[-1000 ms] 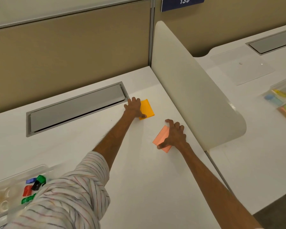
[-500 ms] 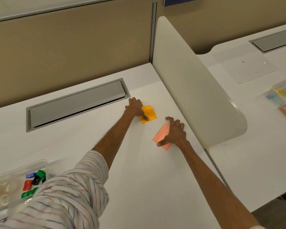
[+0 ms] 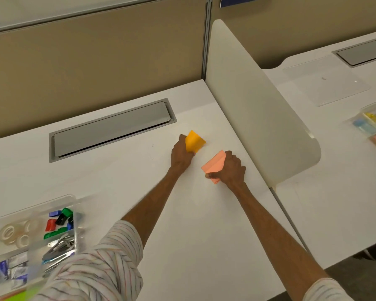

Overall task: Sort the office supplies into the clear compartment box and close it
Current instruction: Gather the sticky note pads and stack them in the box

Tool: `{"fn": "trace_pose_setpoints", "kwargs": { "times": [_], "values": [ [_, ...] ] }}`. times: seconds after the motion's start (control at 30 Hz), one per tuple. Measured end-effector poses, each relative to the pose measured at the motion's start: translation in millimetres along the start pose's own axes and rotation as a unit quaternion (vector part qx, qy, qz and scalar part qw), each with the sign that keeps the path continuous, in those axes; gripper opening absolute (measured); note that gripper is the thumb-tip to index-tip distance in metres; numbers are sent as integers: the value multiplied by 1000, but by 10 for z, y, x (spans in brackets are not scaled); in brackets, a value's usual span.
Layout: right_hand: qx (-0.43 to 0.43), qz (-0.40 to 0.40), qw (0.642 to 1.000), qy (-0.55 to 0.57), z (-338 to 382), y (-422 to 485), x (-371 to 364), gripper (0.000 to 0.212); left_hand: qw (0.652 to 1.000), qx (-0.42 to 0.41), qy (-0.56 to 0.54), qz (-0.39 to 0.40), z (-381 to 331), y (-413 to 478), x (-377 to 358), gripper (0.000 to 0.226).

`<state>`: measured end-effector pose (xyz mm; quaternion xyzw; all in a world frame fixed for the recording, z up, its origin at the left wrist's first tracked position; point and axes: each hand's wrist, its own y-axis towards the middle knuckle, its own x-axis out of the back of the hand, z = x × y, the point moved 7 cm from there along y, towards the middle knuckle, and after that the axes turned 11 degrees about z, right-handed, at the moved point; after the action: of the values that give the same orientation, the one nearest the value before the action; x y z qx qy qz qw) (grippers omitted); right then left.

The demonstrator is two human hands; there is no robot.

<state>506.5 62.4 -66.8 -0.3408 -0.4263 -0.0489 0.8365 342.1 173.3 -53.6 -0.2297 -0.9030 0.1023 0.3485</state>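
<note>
Orange pad (image 3: 195,141): my left hand (image 3: 180,156) now pinches it and has tipped it up off the surface (image 3: 193,235), where it lay flat a moment ago.
Pink pad (image 3: 213,165): my right hand (image 3: 232,169) grips it, one edge raised.
Box (image 3: 74,224): by my left elbow, well apart from both pads.
Meaning: both look ready to carry over.

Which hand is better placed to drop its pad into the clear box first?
Left, likely. The left hand grips the orange pad nearer the clear box; the right hand, gripping the pink pad, is farther away.
</note>
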Motion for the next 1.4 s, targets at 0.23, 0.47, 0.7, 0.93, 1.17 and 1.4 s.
{"fn": "trace_pose_setpoints", "kwargs": {
  "times": [0.23, 0.47, 0.7, 0.93, 1.17, 1.4],
  "values": [
    [21, -46, 998, 35, -56, -355, -20, 78, 978, 35, -192, -74, 415, -804, 79, 34],
    [80, -16, 985, 149, 90, -804, -125, 36, 969, 12, -221, -107, 681, -1483, 412, 40],
    [125, 4, 955, 269, 647, -1220, -286, 27, 957, 0, -243, -161, 999, -2134, 941, 41],
    [145, 63, 936, 316, 1256, -1675, -893, 25, 935, 45, -265, -229, 1680, -2949, 1578, 37],
    [167, 112, 923, 328, 1780, -2262, -1646, 19, 898, 113, -301, -301, 2511, -3902, 2067, 30],
    [176, 161, 919, 313, 2191, -2844, -2299, 32, 861, 132, -324, -370, 3085, -4677, 2407, 18]
  ]
}}
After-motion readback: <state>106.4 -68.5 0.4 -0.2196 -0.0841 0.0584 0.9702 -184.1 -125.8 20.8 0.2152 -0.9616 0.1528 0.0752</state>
